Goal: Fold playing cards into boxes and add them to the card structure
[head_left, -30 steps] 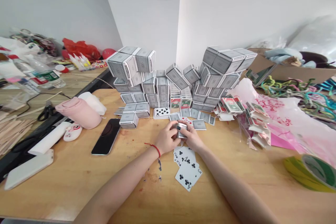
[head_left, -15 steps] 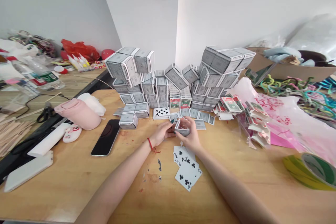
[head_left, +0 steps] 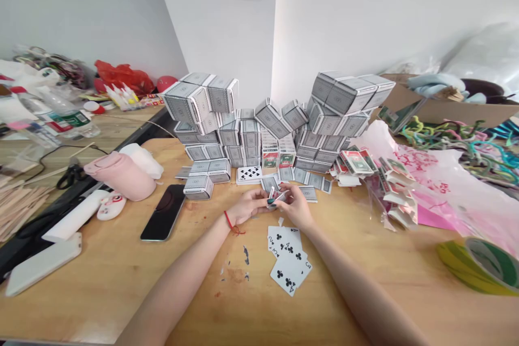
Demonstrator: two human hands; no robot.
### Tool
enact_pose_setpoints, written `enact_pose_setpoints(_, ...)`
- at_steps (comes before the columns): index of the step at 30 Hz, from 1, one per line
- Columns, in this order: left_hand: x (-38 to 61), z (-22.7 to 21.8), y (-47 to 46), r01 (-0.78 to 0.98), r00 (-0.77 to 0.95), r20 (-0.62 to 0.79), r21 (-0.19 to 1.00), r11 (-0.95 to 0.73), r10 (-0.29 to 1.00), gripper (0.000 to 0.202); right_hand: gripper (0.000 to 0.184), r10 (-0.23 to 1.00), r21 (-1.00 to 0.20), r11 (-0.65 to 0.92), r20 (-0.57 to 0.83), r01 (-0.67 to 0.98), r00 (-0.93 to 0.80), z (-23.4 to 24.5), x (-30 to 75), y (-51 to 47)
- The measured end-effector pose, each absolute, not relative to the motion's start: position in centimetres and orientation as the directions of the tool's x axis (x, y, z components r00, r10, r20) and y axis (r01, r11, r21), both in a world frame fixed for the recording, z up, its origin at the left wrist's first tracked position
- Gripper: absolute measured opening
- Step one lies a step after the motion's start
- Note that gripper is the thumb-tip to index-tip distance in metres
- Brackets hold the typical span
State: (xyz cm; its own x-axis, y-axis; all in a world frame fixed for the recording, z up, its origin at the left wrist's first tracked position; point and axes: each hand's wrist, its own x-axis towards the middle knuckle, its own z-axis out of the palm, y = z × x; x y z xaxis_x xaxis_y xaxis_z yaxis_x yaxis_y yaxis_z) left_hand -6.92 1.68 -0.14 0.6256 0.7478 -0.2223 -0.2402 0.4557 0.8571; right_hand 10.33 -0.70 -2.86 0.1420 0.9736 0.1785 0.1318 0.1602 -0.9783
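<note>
Between my two hands is a small folded playing-card piece [head_left: 277,194], with white and patterned faces showing. My left hand [head_left: 248,206], a red string on its wrist, pinches it from the left. From the other side, the fingers of my right hand [head_left: 298,207] are closed on it too. Fingers hide much of the piece. Loose club cards [head_left: 290,262] lie face up nearer me, overlapping. Just beyond my hands are several grey-backed cards [head_left: 300,175] and a face-up spade card [head_left: 249,173]. Low grey card boxes [head_left: 198,187] stand to the left.
Tall stacks of card boxes rise at left [head_left: 188,105] and right [head_left: 344,98]. A phone [head_left: 162,213] and a pink roll [head_left: 121,175] lie left. Opened card packs [head_left: 397,189], a plastic bag [head_left: 430,173] and a tape roll [head_left: 480,265] are at right.
The card piece has turned in my hands; its grey patterned side faced me before and now shows less. My right hand has tilted inward and my fingers have drawn closer together.
</note>
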Motion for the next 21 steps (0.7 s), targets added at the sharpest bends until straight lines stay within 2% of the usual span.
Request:
enact_pose_setpoints(5, -6.7, -0.4, 1.8, -0.215, 0.53, -0.109, 0.942, 0.258, 0.841, 0.025, 0.05, 0.99, -0.993, 0.064, 0.051, -0.099, 0.13, -3.1, 10.8, -0.3)
enact_pose_setpoints(10, -6.3, -0.7, 1.6, -0.144, 0.479, -0.021, 0.984, 0.102, 0.877, 0.032, 0.041, 1.0, -0.968, 0.023, 0.023, -0.249, 0.001, -2.5, 11.4, -0.2)
enact_pose_setpoints(17, -6.1, -0.6, 1.0, -0.056, 0.523, 0.06, 0.998, -0.036, 0.85, 0.028, 0.055, 0.986, -0.958, -0.018, 0.03, -0.287, -0.162, -1.9, 11.5, -0.5)
enact_pose_setpoints(21, -6.2, -0.2, 0.9, 0.022, 0.574, 0.09, 0.992, -0.125, 0.814, 0.026, 0.053, 0.978, -0.943, -0.019, 0.051, -0.331, -0.203, -1.6, 11.5, -0.8)
